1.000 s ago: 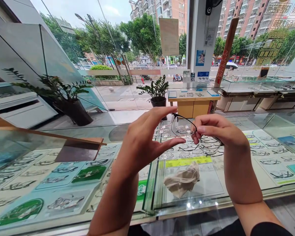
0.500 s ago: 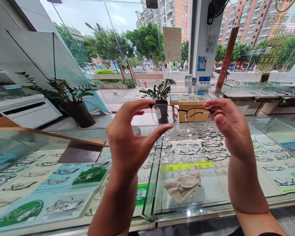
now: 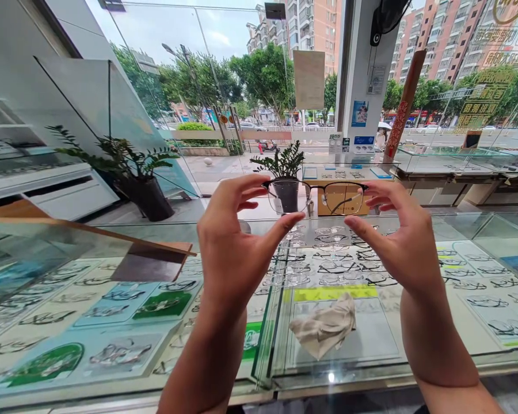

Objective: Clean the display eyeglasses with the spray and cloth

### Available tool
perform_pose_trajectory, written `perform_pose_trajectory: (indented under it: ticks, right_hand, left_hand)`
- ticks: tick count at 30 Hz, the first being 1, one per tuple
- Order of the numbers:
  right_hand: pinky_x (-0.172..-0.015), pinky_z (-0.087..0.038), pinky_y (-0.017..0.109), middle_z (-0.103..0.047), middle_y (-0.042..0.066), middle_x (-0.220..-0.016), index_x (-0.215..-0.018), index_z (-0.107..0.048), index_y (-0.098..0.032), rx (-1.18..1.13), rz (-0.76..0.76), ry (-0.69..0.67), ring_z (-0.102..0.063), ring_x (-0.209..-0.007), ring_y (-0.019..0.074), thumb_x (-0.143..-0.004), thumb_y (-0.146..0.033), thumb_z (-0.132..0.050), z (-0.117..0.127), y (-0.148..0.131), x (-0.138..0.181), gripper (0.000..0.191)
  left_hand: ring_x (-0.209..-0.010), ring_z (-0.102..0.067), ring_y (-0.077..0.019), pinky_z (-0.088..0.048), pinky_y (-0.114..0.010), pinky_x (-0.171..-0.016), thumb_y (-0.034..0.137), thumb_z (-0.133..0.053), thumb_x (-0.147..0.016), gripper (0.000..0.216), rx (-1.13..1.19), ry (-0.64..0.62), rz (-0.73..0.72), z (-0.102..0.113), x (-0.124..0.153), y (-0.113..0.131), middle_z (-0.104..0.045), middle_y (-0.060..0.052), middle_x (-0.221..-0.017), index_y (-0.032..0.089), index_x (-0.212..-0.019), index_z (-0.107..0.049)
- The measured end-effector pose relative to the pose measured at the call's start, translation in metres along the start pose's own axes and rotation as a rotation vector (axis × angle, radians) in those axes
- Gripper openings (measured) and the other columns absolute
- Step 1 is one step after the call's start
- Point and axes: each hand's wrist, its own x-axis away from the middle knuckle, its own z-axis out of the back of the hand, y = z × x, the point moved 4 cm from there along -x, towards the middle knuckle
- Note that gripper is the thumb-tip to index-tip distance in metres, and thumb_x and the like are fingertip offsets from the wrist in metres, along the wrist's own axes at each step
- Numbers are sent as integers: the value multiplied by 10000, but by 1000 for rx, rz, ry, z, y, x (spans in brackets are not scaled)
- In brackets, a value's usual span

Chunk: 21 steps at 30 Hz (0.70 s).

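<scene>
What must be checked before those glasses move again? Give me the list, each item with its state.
1. Left hand grips one end of the glasses: ok.
2. Right hand grips the other end: ok.
3. Glasses held level above the counter: ok.
4. Lenses free of smudges: cannot tell.
5. Cloth lies on the counter, apart from both hands: ok.
</scene>
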Motion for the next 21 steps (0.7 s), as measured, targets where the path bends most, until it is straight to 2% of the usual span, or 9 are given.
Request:
perform_pose_trajectory:
  ticks: [12, 21]
  right_hand:
    - [-902, -618, 469, -759, 72, -1173, -1301, -687, -279, 53, -7, 44, -734, -947, 256, -924, -581, -748, 6, 3, 1, 486]
    - [-898, -639, 499, -768, 84, -1249, -1354, -681, -303, 58, 38, 137, -746, -947, 264, -946, -458, -757, 8, -5, 2, 444]
  left_hand:
    - [-1133, -742, -249, -653, -376, -924, 486, -852, -848, 520, 67, -78, -6, -4, -1, -2, -731, -65, -1235, 270, -1283, -668]
    - [-1202, -736, -277, -650, -413, -956, 467, -813, -892, 526, 58, 25, -18, -13, 5, -2, -749, -82, -1279, 256, -1347, -655]
